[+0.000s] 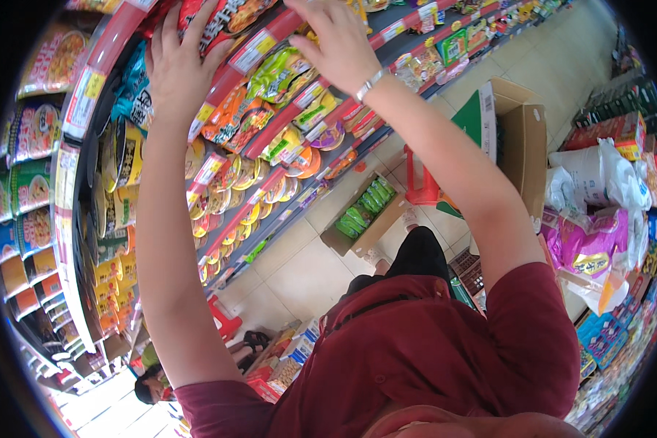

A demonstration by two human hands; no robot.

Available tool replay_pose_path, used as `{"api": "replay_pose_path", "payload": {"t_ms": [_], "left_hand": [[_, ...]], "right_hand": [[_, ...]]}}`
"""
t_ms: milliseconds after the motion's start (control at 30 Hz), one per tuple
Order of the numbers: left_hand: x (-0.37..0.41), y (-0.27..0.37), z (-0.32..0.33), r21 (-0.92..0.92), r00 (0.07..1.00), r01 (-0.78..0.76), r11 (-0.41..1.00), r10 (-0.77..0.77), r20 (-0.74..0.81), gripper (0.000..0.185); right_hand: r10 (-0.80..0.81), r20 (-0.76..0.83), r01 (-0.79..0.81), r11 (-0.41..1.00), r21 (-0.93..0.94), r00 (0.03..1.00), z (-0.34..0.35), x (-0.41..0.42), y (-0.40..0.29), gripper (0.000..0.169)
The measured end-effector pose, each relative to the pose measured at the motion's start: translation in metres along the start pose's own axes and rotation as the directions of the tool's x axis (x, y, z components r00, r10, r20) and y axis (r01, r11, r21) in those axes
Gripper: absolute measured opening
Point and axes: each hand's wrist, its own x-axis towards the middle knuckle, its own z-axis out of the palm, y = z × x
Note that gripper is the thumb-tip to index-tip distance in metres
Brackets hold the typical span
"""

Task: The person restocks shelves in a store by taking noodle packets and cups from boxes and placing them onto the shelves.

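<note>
Both my arms reach up to a supermarket shelf of instant noodles. My left hand (pixel 178 68) lies with spread fingers against a red noodle packet (pixel 219 22) on an upper shelf; whether it grips the packet cannot be told. My right hand (pixel 336 46), with a silver bracelet on its wrist, is at the same shelf's red price rail (pixel 268 41), near yellow packets; its fingertips are partly cut off by the picture's top edge. Under the rail sit a green noodle packet (pixel 279 74) and orange noodle packets (pixel 238 123).
An open carton of green packets (pixel 364 208) stands on the tiled floor beside a red plastic stool (pixel 419 178). A larger open carton (pixel 517 148) and stacked bags (pixel 591 235) are at the right. Another person (pixel 153 383) is at the lower left.
</note>
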Motion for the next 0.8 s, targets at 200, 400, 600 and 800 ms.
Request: {"api": "replay_pose_path", "payload": {"t_ms": [200, 400, 600, 800], "left_hand": [[0.010, 0.005, -0.012, 0.081, 1.000, 0.002, 0.997, -0.003, 0.001, 0.054], [0.000, 0.040, -0.042, 0.041, 0.999, -0.028, 0.999, 0.029, -0.025, 0.051], [-0.103, 0.106, -0.041, -0.183, 0.980, 0.168, 0.969, -0.144, 0.138, 0.056], [-0.180, 0.198, -0.024, -0.340, 0.831, 0.433, 0.835, -0.223, 0.510, 0.047]], "right_hand": [[0.159, 0.248, -0.186, 0.978, 0.093, 0.956, -0.062, -0.098, 0.014, 0.035], [0.373, 0.427, -0.467, 0.873, 0.138, 0.824, -0.162, -0.187, 0.012, 0.025], [0.714, 0.077, -0.707, 0.700, -0.103, 0.696, -0.270, -0.225, 0.060, 0.017], [0.735, 0.549, -0.523, 0.673, -0.523, 0.398, -0.300, -0.271, 0.141, 0.039]]}}
